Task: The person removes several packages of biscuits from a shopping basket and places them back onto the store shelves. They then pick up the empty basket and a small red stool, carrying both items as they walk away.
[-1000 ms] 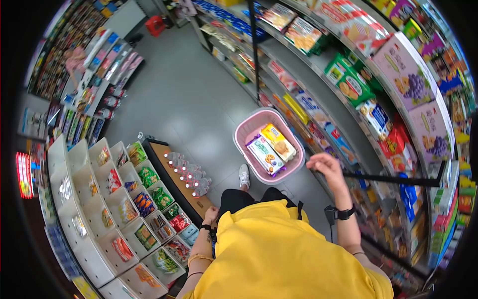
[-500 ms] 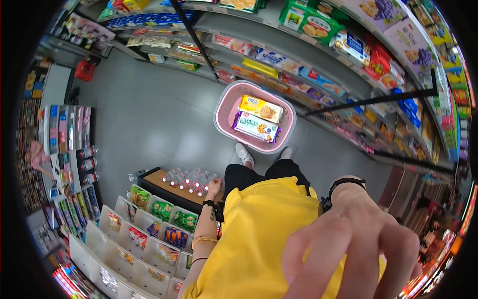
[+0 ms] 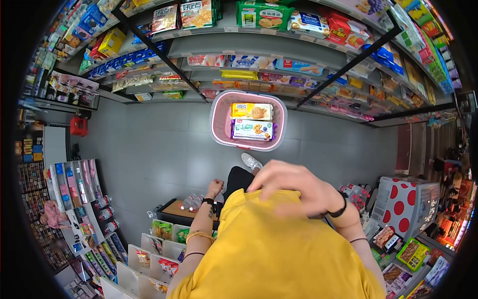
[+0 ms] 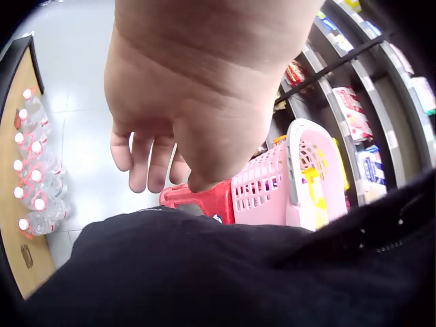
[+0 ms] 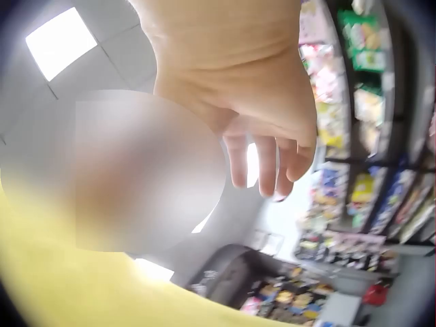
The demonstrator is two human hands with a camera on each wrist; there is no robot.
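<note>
A pink shopping basket [image 3: 215, 122] stands on the floor before the person's feet. Two packs lie in it: a yellow biscuit pack [image 3: 251, 111] and a white and purple biscuit pack [image 3: 251, 129]. The left hand [image 3: 215, 188] hangs at the person's side; in the left wrist view its fingers [image 4: 139, 163] droop loosely with nothing in them, overlapping a red plastic part [image 4: 214, 201] by the basket. Blurred by motion, the right hand [image 3: 294, 187] is raised in front of the yellow shirt. Its fingers [image 5: 267, 163] are loosely bent and hold nothing.
Beyond the basket run shelves [image 3: 219, 47] of packaged snacks. White snack bins [image 3: 132, 269] and a low wooden stand with bottles [image 4: 41, 177] are on the left. A red-dotted white box [image 3: 401, 204] stands at the right, and grey tiled floor [image 3: 149, 134] surrounds the basket.
The head view has turned, bringing the shelves straight ahead. The right hand went from near the basket's right side, up close to the camera, then down before the shirt. The left hand stays low.
</note>
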